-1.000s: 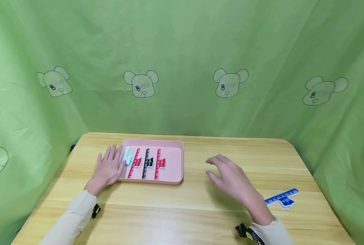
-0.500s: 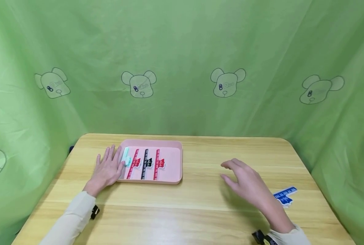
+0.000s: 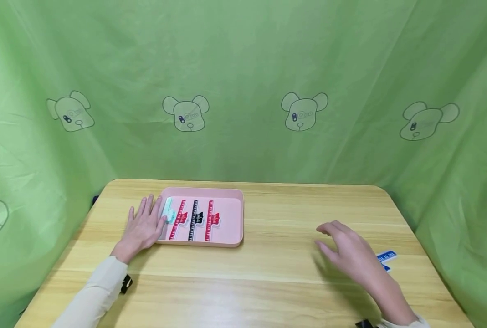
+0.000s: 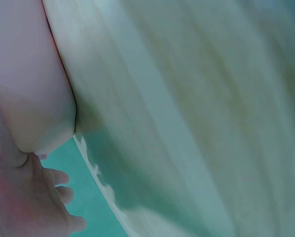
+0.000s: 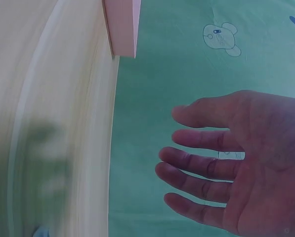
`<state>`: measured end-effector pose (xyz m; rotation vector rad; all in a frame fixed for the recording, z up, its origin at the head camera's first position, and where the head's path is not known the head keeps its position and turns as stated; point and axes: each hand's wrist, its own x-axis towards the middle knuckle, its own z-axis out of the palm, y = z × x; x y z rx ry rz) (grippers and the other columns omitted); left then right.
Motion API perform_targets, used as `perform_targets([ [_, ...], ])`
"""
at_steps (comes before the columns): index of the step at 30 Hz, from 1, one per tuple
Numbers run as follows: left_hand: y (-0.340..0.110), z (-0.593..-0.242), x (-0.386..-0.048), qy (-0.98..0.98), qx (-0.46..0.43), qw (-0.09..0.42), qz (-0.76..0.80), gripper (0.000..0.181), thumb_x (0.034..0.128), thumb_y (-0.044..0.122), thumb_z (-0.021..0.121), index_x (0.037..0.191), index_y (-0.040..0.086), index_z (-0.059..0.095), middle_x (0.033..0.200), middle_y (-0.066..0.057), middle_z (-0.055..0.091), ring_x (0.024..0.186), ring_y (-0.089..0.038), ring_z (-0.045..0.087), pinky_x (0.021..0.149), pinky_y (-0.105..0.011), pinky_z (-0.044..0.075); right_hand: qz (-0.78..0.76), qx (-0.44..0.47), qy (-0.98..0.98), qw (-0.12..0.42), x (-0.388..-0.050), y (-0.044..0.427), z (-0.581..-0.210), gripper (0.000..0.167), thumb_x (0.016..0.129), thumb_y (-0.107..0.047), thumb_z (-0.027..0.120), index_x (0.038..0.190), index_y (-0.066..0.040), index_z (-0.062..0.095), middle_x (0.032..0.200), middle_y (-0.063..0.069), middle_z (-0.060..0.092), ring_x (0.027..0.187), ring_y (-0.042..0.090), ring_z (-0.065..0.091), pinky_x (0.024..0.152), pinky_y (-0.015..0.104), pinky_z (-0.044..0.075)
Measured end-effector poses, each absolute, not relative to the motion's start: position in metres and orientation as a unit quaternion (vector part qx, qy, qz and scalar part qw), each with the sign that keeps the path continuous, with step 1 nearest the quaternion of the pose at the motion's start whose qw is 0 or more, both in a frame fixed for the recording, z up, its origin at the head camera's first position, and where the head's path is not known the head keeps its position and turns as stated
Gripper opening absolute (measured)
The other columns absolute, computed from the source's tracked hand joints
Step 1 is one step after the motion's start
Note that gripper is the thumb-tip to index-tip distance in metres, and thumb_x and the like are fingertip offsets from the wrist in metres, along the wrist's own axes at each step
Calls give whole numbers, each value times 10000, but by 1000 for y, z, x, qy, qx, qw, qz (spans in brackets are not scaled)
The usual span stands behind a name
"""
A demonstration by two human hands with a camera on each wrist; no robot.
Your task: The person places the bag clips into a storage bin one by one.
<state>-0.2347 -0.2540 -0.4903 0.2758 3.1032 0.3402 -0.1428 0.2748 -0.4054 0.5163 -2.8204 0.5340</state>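
Note:
My left hand (image 3: 142,228) rests with straight fingers along the left rim of a pink tray (image 3: 233,218), its thumb over the edge by a mint-green clip (image 3: 168,205). To the right of that clip lie a red keyboard-patterned clip (image 3: 177,226), a black one (image 3: 193,225) and another red one (image 3: 209,226), side by side in the tray. My right hand (image 3: 351,250) hovers over the right part of the table, holding nothing, its fingers relaxed and apart in the right wrist view. It partly hides a blue keyboard-patterned clip (image 3: 387,256) lying on the table.
The wooden table (image 3: 268,282) has rounded far corners. A green curtain (image 3: 243,150) with bear-head drawings surrounds its back and sides. In the right wrist view a corner of the pink tray (image 5: 122,29) shows at the top.
My right hand has moved right and nearer to me, toward the blue clip, and now covers more of it. The left hand stays at the tray, and the clips there keep their places.

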Motion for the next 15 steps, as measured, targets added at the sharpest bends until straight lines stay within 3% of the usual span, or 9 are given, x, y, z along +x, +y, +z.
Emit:
perform_targets([
  [15, -253, -490, -235, 991, 82, 9, 109, 674, 1106, 381, 317, 1636, 20, 109, 1677, -282, 57, 1533, -490, 45, 1192, -712, 12, 177, 133, -968, 116, -127, 313, -418, 313, 868, -122, 814, 1139, -12, 703, 1087, 137, 714, 955, 370, 705, 752, 549, 594],
])
